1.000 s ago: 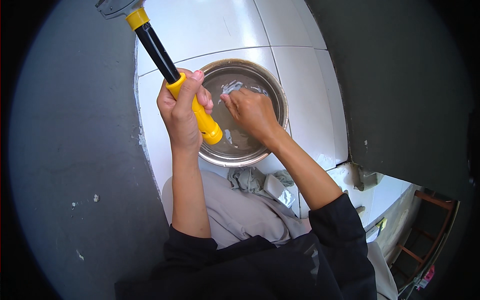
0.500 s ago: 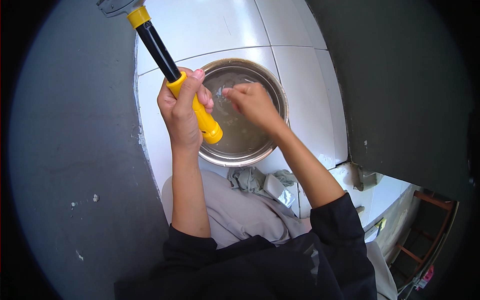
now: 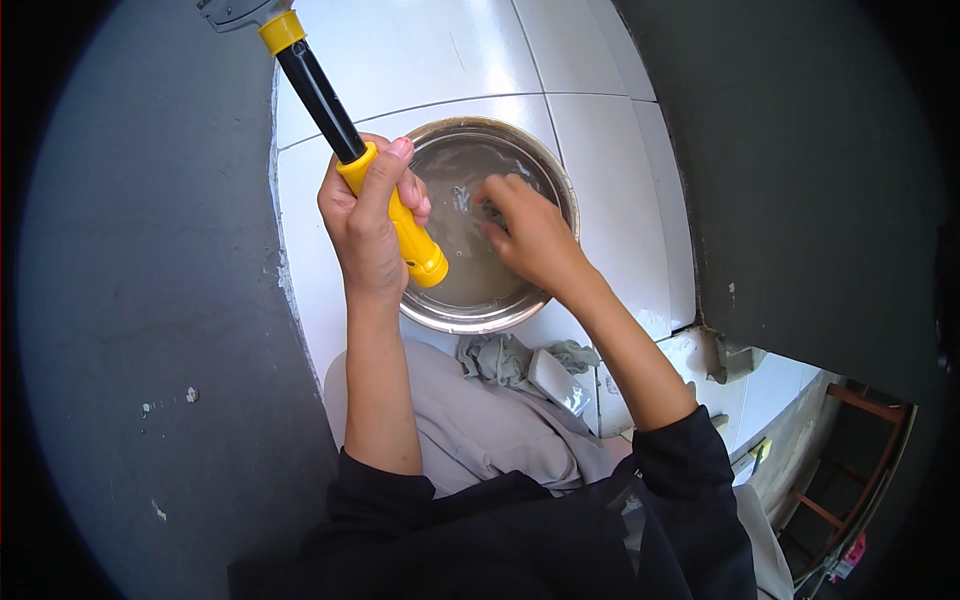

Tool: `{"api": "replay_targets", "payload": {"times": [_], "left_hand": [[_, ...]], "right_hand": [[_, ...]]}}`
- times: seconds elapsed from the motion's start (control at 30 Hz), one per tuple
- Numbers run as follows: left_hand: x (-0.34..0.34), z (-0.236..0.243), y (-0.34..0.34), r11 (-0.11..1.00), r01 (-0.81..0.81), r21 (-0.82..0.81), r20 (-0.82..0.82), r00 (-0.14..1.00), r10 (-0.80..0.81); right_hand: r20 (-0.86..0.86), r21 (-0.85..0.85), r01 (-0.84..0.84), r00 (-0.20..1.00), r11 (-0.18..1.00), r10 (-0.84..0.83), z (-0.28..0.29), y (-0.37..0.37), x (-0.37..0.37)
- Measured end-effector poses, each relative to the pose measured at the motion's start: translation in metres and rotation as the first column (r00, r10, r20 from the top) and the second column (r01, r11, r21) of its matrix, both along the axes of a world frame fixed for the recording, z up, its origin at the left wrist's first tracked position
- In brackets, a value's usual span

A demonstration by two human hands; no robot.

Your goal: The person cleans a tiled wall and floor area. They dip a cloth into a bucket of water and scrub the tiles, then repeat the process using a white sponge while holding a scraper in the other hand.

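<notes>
My left hand (image 3: 362,235) is closed around the yellow grip of a scraper (image 3: 318,95) with a black shaft. The scraper slants up to the far left, where its grey metal head is cut off by the picture's edge. Below the grip's lower end stands a round metal basin (image 3: 572,200) of cloudy water (image 3: 450,245). Over the basin's right half hovers my right hand (image 3: 540,238), fingers curled but apart, with nothing visible in it. Whether its fingertips touch the water I cannot tell.
A crumpled grey cloth (image 3: 492,358) and a white block in shiny wrapping (image 3: 560,380) lie by my knee. Dark walls (image 3: 150,300) close in on both sides of the white tiled floor (image 3: 625,220). A brown wooden frame (image 3: 865,400) stands at lower right.
My right hand has moved right and slightly nearer me, and its closed fingers have spread apart. My left hand still holds the scraper, almost unmoved.
</notes>
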State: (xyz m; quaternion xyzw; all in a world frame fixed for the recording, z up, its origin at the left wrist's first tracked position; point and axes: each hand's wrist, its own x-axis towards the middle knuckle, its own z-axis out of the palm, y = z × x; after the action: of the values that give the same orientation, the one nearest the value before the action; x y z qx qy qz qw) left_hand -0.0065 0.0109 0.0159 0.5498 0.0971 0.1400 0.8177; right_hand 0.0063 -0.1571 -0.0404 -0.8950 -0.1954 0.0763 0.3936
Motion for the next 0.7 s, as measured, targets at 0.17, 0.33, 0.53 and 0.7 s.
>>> {"api": "replay_targets", "payload": {"times": [0.17, 0.33, 0.53, 0.7], "left_hand": [[-0.001, 0.001, 0.000, 1.000, -0.011, 0.019, -0.002, 1.000, 0.011], [-0.002, -0.001, 0.003, 1.000, -0.013, -0.004, 0.000, 1.000, 0.013], [0.002, 0.002, -0.004, 0.997, -0.003, -0.072, 0.002, 1.000, 0.003], [0.001, 0.000, 0.000, 0.999, -0.016, -0.051, 0.017, 1.000, 0.017]], "right_hand": [[0.028, -0.088, -0.122, 0.992, 0.989, 0.125, -0.004, 0.000, -0.002], [-0.669, 0.340, 0.260, 0.743, 0.904, 0.038, 0.035, 0.004, 0.014], [-0.307, 0.215, 0.318, 0.920, 0.923, -0.245, 0.024, 0.017, 0.011], [0.299, 0.073, 0.110, 0.946, 0.991, -0.127, -0.008, 0.031, 0.000]]}}
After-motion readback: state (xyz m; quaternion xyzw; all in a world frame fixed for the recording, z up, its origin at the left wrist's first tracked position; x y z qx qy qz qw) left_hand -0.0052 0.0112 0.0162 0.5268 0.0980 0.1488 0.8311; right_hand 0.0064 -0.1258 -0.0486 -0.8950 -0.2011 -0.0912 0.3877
